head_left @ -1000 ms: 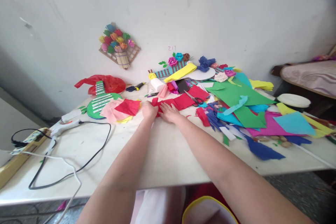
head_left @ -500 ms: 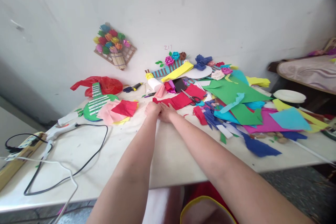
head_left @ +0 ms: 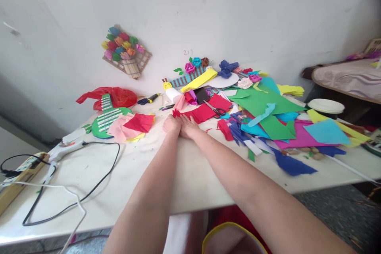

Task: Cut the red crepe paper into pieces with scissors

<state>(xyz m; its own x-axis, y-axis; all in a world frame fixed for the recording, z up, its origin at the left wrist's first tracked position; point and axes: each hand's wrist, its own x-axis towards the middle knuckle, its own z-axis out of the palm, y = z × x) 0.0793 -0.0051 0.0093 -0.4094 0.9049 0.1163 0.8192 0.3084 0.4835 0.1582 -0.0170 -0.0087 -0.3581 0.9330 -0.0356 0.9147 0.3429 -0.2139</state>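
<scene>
My left hand (head_left: 172, 124) is closed at the left end of a red crepe paper strip (head_left: 203, 114), knuckles up, thumb hidden. Beside it and touching it, my right hand (head_left: 188, 127) has its fingers bent over the strip's near edge; its thumb is also out of sight. The strip runs off to the right along the table. Across its far end lies a pair of scissors (head_left: 219, 111) with dark handles. Just behind the hands is a piece of pink paper (head_left: 180, 104).
To the left are a green guitar-shaped piece (head_left: 110, 116), pink and red paper (head_left: 139, 122), a glue gun (head_left: 66, 150) with a looping black cord, and a power strip (head_left: 26, 170). Coloured paper, including a large green sheet (head_left: 268, 98), is heaped on the right. Paper flowers (head_left: 197, 62) lie against the wall.
The view has shifted slightly. Both hands stay at the left end of the red strip, and the right fingers look a little more spread along its edge.
</scene>
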